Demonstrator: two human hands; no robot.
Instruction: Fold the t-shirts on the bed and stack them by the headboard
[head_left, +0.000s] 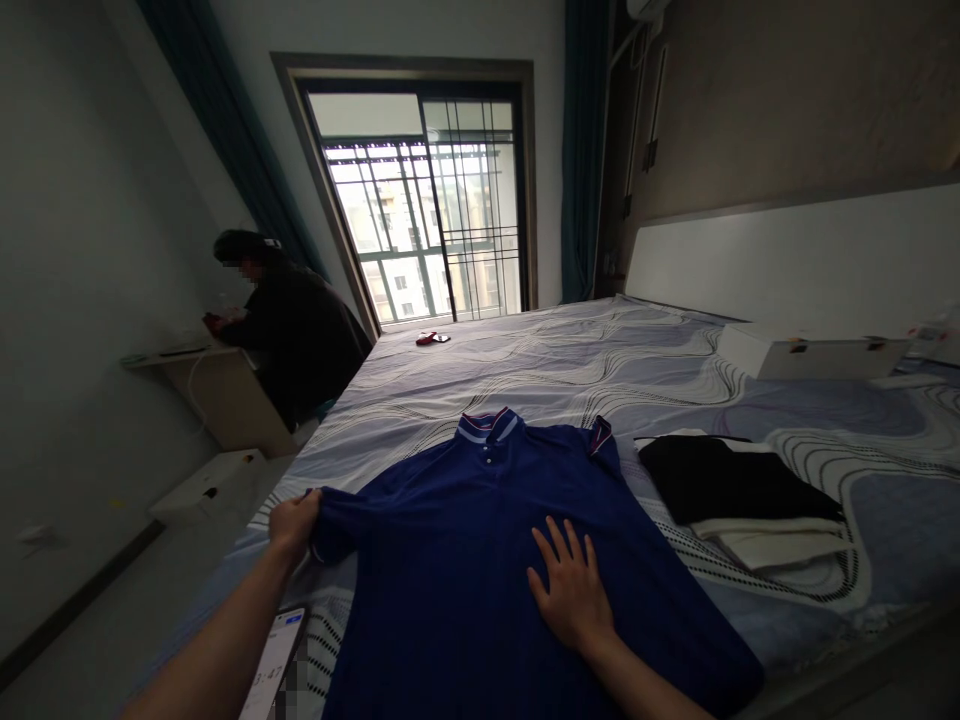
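Note:
A blue polo shirt (pixel 450 560) with a striped collar lies spread front side up on the bed, collar away from me. My left hand (pixel 295 520) is closed on the edge of its left-side sleeve, pulling the cloth out taut. Flat on the chest of the shirt rests my right hand (pixel 571 588), fingers spread. The other sleeve, with striped trim, lies bent up beside the collar. Beside my left forearm lies a phone (pixel 276 655) with its screen lit, partly covered by the arm.
Folded black and cream clothes (pixel 739 485) lie right of the shirt on the patterned bed (pixel 540 370). A white box (pixel 814 352) stands near the headboard. A small red item (pixel 426 339) lies at the far edge. At left, a person in dark clothing (pixel 296 320) sits by a small desk (pixel 225 395).

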